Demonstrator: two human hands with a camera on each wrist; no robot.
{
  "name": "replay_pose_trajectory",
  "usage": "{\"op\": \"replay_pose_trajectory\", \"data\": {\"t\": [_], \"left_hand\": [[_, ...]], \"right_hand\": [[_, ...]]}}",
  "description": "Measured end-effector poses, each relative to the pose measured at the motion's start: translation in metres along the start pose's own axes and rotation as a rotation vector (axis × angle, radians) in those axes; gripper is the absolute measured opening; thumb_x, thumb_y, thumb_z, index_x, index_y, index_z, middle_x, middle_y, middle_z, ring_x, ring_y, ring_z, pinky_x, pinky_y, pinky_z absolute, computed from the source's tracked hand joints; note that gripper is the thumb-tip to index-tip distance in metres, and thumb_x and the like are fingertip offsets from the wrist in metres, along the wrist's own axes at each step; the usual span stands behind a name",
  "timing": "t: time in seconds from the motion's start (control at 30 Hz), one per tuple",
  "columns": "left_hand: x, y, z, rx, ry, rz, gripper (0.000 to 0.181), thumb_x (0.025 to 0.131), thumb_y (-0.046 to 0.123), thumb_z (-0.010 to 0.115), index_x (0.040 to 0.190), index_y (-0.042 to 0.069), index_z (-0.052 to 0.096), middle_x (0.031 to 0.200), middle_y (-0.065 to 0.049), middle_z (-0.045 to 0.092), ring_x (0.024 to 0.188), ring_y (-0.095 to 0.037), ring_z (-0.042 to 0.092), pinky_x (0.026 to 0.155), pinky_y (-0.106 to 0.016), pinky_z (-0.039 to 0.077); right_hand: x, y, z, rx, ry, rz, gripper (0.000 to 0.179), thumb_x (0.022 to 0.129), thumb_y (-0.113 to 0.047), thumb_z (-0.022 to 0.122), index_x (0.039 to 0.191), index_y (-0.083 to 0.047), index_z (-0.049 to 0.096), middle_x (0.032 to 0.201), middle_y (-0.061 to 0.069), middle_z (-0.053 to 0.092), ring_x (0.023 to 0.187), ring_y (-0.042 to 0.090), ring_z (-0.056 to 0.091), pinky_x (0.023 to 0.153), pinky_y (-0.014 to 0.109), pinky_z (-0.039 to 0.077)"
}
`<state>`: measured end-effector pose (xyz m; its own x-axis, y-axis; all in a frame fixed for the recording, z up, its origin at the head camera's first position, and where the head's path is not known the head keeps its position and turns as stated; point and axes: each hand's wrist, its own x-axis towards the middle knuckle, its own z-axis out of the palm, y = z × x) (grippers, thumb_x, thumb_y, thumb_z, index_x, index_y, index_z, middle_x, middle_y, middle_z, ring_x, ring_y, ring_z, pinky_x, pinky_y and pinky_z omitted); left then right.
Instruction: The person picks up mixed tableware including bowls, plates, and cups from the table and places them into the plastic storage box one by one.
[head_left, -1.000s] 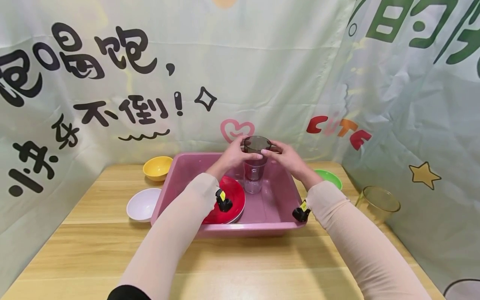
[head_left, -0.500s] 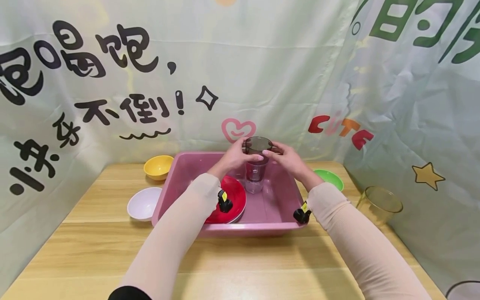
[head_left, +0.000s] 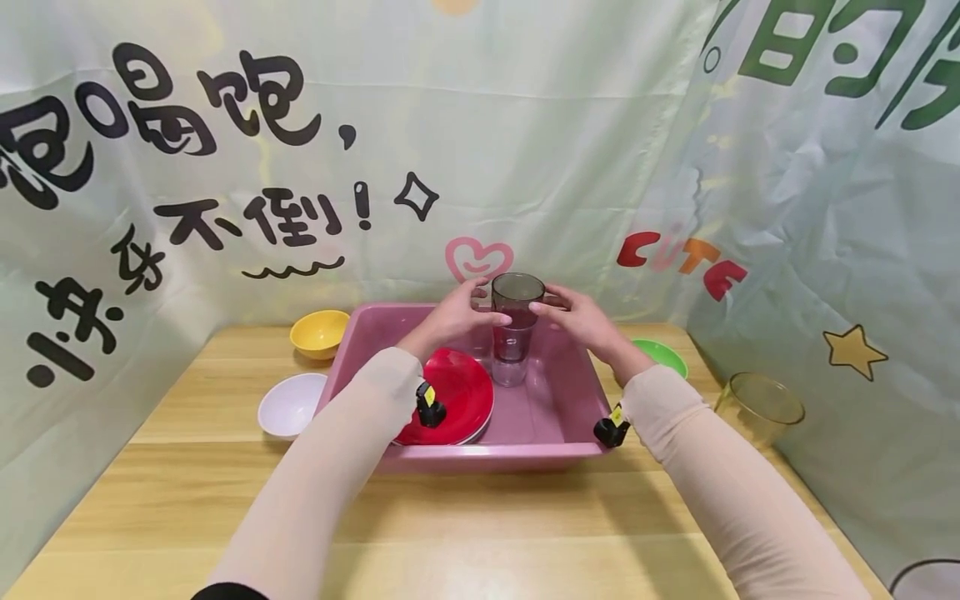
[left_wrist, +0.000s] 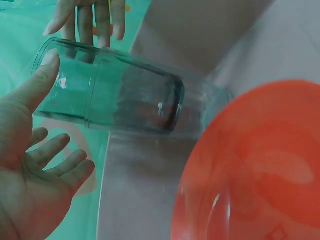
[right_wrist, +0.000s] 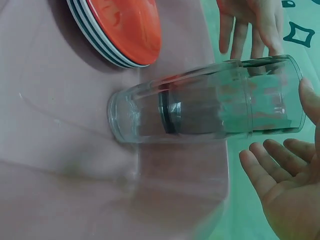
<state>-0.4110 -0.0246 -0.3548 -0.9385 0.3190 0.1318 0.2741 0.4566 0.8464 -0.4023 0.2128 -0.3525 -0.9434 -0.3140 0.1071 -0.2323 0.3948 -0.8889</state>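
Left hand [head_left: 459, 317] and right hand [head_left: 581, 319] spread loosely around dark cup [head_left: 517, 305] nested in clear cup [head_left: 510, 373]; careless brush while withdrawing could topple both.

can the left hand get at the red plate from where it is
Probably yes: the left hand has its fingers spread beside the dark cup, and the red plate tops its stack in the pink tub, nothing seen lying on it.

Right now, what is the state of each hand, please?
Left hand: open beside the dark glass, not gripping it; light contact cannot be told.
Right hand: open on the glass's other side, not gripping; contact cannot be told.
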Motion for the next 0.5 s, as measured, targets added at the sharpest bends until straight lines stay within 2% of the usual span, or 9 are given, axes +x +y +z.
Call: {"op": "replay_pose_trajectory", "data": {"t": [0.23, 0.5], "left_hand": [[-0.011, 0.0, -0.011, 0.074, 0.0, 0.003, 0.086, 0.082, 0.036, 0.08, 0.15, 0.008, 0.035, 0.143, -0.016, 0.047, 0.131, -0.032, 0.045, 0.102, -0.047, 0.044], [-0.028, 0.005, -0.025, 0.165, -0.024, 0.029, 0.077, 0.086, 0.037, 0.075, 0.147, 0.007, 0.04, 0.142, -0.017, 0.049, 0.127, -0.036, 0.049, 0.102, -0.046, 0.044]], "right_hand": [[-0.009, 0.001, -0.007, -0.053, -0.002, 0.02, 0.075, 0.094, -0.039, 0.065, 0.152, -0.004, 0.031, 0.144, 0.022, 0.046, 0.117, 0.039, 0.057, 0.101, 0.051, 0.043], [-0.022, 0.0, -0.014, -0.084, -0.025, 0.007, 0.073, 0.096, -0.038, 0.063, 0.151, -0.003, 0.032, 0.143, 0.022, 0.048, 0.117, 0.038, 0.057, 0.1, 0.05, 0.045]]}}
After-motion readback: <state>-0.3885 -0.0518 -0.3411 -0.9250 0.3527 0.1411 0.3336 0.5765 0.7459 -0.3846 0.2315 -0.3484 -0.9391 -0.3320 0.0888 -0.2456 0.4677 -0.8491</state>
